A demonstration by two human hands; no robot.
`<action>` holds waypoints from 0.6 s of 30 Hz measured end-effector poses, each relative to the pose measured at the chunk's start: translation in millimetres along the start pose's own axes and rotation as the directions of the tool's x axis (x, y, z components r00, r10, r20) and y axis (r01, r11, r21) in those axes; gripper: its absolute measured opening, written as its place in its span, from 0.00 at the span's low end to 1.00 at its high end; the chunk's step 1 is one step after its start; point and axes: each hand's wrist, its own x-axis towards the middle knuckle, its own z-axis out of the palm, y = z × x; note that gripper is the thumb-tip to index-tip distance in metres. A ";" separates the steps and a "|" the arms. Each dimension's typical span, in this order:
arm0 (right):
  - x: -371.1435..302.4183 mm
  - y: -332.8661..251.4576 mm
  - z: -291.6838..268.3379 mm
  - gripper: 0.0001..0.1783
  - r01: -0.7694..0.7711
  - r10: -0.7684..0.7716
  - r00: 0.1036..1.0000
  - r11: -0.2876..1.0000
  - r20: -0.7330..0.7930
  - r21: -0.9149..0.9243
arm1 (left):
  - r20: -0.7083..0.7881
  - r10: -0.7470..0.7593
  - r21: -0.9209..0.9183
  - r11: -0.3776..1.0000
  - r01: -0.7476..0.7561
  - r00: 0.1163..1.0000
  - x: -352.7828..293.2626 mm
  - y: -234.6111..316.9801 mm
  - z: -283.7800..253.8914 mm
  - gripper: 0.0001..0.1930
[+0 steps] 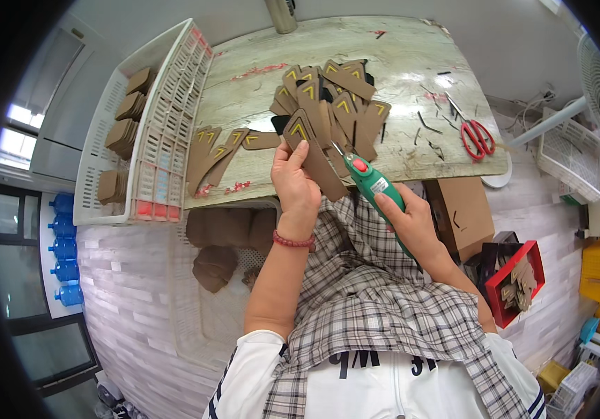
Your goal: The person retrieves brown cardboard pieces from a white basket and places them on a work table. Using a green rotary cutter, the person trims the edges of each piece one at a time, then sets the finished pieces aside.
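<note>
My left hand (pixel 294 183) pinches a brown fabric strip (pixel 319 166) with a yellow chevron near its rounded upper end, held tilted over the table's near edge. In my right hand (pixel 415 222) is a green handheld power tool (pixel 381 187) with a red button and a thin metal tip. That tip points up and left, close beside the strip; whether they touch I cannot tell. Just beyond lies a heap of similar strips (pixel 345 106) on the table (pixel 244 91). More strips (pixel 217 155) are fanned out to the left of my left hand.
Red-handled scissors (pixel 478 138) and dark scraps lie on the table's right side. A white crate (pixel 168 119) with stacked brown pieces stands at left. Below are a cardboard box (pixel 462 215), a red-rimmed box (pixel 538 258) and a basket of brown fabric (pixel 215 269).
</note>
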 end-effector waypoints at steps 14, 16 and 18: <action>-8.6 -4.8 -18.2 0.21 -0.075 0.075 0.997 0.993 -0.002 0.087 | -0.056 -0.116 0.020 0.993 0.117 0.992 -16.2 -26.9 25.2 0.06; -7.6 -0.7 -18.2 0.21 -0.068 0.070 0.997 0.993 -0.022 0.096 | -0.048 -0.159 0.024 0.987 0.160 0.986 -17.7 -30.6 22.9 0.07; -7.2 0.8 -18.3 0.22 -0.065 0.069 0.997 0.993 -0.036 0.103 | -0.044 -0.191 0.021 0.981 0.192 0.981 -18.4 -35.7 19.7 0.07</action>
